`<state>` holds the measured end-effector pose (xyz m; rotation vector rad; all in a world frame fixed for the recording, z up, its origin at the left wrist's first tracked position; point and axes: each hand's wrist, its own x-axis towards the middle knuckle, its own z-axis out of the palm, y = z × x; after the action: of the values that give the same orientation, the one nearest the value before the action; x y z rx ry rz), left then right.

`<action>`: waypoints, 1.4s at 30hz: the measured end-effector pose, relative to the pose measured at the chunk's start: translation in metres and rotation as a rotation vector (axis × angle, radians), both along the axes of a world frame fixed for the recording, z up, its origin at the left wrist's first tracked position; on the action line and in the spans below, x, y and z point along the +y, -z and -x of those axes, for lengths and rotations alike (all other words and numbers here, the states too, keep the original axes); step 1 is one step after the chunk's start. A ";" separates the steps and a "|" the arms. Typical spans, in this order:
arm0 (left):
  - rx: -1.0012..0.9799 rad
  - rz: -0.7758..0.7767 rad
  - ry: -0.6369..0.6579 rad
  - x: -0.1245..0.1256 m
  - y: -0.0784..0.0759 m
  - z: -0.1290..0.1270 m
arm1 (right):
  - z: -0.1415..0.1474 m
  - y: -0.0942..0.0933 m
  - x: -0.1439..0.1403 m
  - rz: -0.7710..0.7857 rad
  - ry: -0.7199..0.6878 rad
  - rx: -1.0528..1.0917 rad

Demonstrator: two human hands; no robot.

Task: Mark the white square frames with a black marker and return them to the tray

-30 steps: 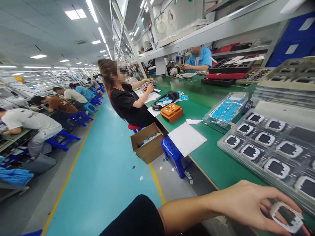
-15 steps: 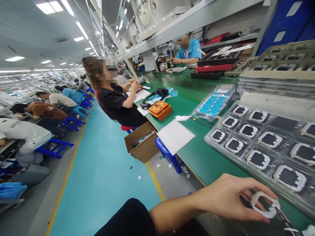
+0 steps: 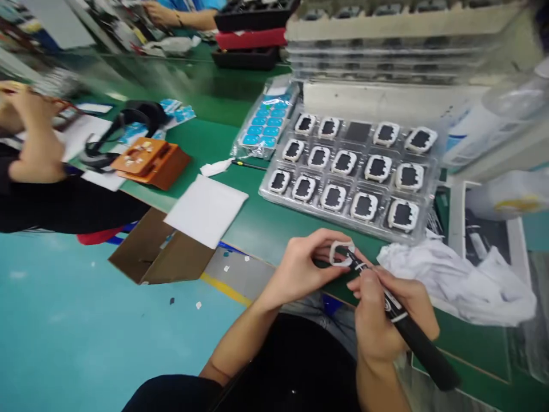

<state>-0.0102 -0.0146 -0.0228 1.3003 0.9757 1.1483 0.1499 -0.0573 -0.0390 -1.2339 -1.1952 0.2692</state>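
Observation:
Near the table's front edge, my left hand (image 3: pixel 306 260) pinches a small white rounded-square frame (image 3: pixel 334 254) by its edge. My right hand (image 3: pixel 388 312) is wrapped around a thick black pen-shaped tool (image 3: pixel 422 349) with white markings. The tool's thin tip reaches the right side of the frame; whether it presses on it I cannot tell. Just beyond my hands lies a clear plastic tray (image 3: pixel 274 197) with rows of similar white frames. One pocket in its back row (image 3: pixel 357 132) holds no frame.
A crumpled white cloth (image 3: pixel 463 280) lies right of my hands. Stacked trays (image 3: pixel 386 54) and bottles (image 3: pixel 506 123) stand behind and right. Leftward are a white foam sheet (image 3: pixel 208 209), an orange fixture (image 3: pixel 148 163), a bag of blue stickers (image 3: pixel 266 126), a floor carton (image 3: pixel 158 252) and a co-worker's arm (image 3: pixel 36 134).
My view has swung right and down, bringing my right hand and most of the black tool into sight. My left hand still holds the white frame.

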 end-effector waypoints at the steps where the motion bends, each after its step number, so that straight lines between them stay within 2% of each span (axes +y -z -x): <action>1: 0.010 -0.007 -0.009 -0.001 0.000 0.000 | 0.003 -0.001 0.000 -0.012 -0.005 -0.020; 9: 0.127 -0.172 -0.044 -0.005 0.004 -0.002 | 0.000 -0.004 0.000 -0.021 -0.044 -0.043; 14: 0.156 -0.178 -0.041 -0.005 0.005 -0.002 | 0.002 -0.009 -0.001 0.008 -0.045 -0.049; 22: 0.185 -0.213 -0.044 -0.005 0.003 -0.002 | 0.003 -0.005 0.000 -0.007 -0.048 -0.022; 31: 0.399 -0.326 -0.110 -0.010 0.005 0.000 | 0.005 -0.008 0.003 -0.056 -0.031 -0.141; 42: 0.428 -0.295 -0.127 -0.013 0.004 0.001 | 0.006 -0.017 0.004 -0.036 -0.073 -0.125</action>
<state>-0.0113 -0.0280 -0.0265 1.7915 1.2451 1.1650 0.1437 -0.0535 -0.0224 -1.1916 -1.3495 0.2262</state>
